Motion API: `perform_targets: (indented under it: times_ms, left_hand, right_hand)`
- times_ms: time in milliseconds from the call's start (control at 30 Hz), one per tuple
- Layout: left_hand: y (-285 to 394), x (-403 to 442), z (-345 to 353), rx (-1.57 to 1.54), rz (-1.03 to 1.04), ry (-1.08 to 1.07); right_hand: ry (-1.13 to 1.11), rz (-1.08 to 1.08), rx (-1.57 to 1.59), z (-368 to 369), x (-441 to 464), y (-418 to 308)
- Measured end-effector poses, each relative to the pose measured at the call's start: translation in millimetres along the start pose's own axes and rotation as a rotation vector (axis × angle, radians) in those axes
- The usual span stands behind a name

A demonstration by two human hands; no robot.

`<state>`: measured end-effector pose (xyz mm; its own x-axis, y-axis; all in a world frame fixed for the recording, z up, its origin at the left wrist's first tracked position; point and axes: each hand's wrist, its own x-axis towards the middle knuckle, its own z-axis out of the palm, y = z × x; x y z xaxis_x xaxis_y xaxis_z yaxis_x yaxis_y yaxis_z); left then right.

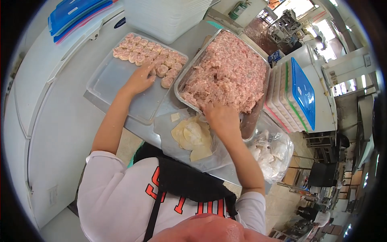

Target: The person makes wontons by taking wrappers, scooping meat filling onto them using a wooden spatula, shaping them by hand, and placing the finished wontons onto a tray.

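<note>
My left hand [142, 79] is over the clear plastic tray [117, 82], its fingers reaching to the rows of small meat-filled dumplings [139, 49] at the tray's far side. Whether its fingertips hold a dumpling is too small to tell. At the near edge of the metal tray, my right hand [221, 117] touches the heap of ground meat [236, 66]; its fingertips are partly hidden. Between the two trays and nearer to me, a pile of pale round wrappers [191, 133] lies on a plastic sheet [161, 129].
Stacked clear containers [165, 18] stand beyond the dumpling tray. Filled boxes with a blue lid [302, 92] are at the right, near a clear bag of white pieces [274, 155]. Coloured lids [74, 14] lie on the white freezer at the far left.
</note>
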<state>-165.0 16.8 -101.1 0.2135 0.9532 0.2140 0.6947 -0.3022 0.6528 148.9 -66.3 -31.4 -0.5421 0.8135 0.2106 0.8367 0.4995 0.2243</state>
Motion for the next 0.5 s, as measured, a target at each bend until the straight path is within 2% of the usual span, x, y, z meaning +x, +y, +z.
perform_targets:
  times_ms: [100,200,400,500]
  left_hand:
    - [15,-4,-6,-0.032,-0.043,0.065]
    - [-11,7,11,0.013,0.145,0.245]
    - [10,4,-4,-0.084,-0.043,0.194]
    - [-10,5,6,0.094,0.034,0.386]
  right_hand:
    - [-0.081,0.157,0.15,-6,-9,1]
    - [-0.004,0.171,0.341,3,-19,12]
    - [-0.036,0.24,0.517,13,-22,19]
    - [-0.044,0.26,0.602,15,-23,22]
